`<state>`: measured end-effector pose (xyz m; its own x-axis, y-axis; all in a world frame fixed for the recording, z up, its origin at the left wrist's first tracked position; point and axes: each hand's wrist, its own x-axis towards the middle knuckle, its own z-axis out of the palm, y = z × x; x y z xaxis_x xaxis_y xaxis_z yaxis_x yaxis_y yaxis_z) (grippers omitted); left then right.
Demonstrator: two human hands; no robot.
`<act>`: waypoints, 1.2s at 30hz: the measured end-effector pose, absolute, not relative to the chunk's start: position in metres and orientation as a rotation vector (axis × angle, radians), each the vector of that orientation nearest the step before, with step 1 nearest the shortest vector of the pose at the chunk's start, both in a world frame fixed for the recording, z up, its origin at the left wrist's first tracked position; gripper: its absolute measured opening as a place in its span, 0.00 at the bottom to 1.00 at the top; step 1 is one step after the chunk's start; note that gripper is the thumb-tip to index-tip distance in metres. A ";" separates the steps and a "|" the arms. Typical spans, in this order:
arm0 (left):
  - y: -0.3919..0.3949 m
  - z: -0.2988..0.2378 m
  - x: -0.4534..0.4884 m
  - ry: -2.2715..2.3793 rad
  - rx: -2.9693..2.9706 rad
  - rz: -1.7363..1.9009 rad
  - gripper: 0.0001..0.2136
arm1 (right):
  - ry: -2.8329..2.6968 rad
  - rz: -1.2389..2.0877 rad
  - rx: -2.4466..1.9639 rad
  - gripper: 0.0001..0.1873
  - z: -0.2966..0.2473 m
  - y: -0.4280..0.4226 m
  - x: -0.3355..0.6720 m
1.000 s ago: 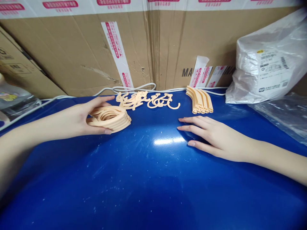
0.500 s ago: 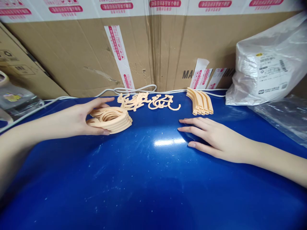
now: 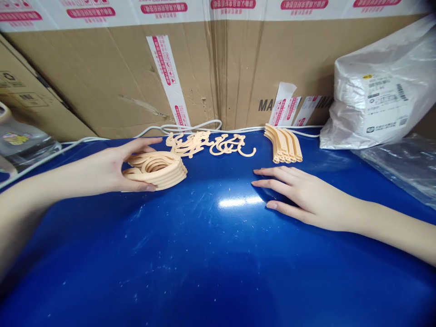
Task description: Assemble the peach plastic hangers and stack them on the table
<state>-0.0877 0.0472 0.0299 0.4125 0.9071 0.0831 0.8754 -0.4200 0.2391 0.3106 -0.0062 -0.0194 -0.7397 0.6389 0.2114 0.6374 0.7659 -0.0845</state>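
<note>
My left hand [image 3: 109, 170] is curled around a stack of peach plastic rings [image 3: 160, 169] lying on the glossy blue table [image 3: 211, 254], thumb at the front and fingers at the back. My right hand [image 3: 299, 193] lies flat on the table with its fingers stretched out and holds nothing. Just beyond it stands a neat stack of curved peach strips [image 3: 283, 144]. Between the two stacks, at the far edge, lies a loose heap of peach hook-shaped pieces [image 3: 209, 143].
Taped cardboard boxes [image 3: 211, 68] wall off the back. A white cable [image 3: 190, 127] runs along their foot. A white plastic-wrapped parcel [image 3: 381, 100] and clear plastic film [image 3: 402, 163] sit at the right. A clear container [image 3: 20, 141] stands at the far left.
</note>
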 end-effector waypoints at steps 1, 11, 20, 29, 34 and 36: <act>0.047 0.030 -0.088 1.600 2.500 0.303 0.44 | -2.737 0.006 -1.004 0.23 -0.019 -0.006 0.311; 0.043 0.034 -0.080 1.666 2.381 0.257 0.43 | -2.742 0.004 -1.006 0.23 -0.020 -0.006 0.311; 0.045 0.034 -0.083 1.675 2.370 0.248 0.45 | -2.743 0.000 -1.013 0.23 -0.020 -0.005 0.310; 0.044 0.032 -0.082 1.616 2.444 0.285 0.42 | -2.738 0.034 -1.019 0.23 -0.019 -0.006 0.310; 0.045 0.030 -0.084 1.588 2.475 0.301 0.44 | -2.726 0.046 -1.015 0.23 -0.019 -0.005 0.309; 0.045 0.030 -0.084 1.581 2.486 0.296 0.44 | -2.731 0.040 -1.015 0.23 -0.019 -0.005 0.310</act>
<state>-0.0845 0.0446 0.0298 0.4143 0.9074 0.0706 0.8714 -0.4178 0.2569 0.3096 -0.0055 -0.0192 -0.7345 0.6477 0.2024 0.6415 0.7600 -0.1042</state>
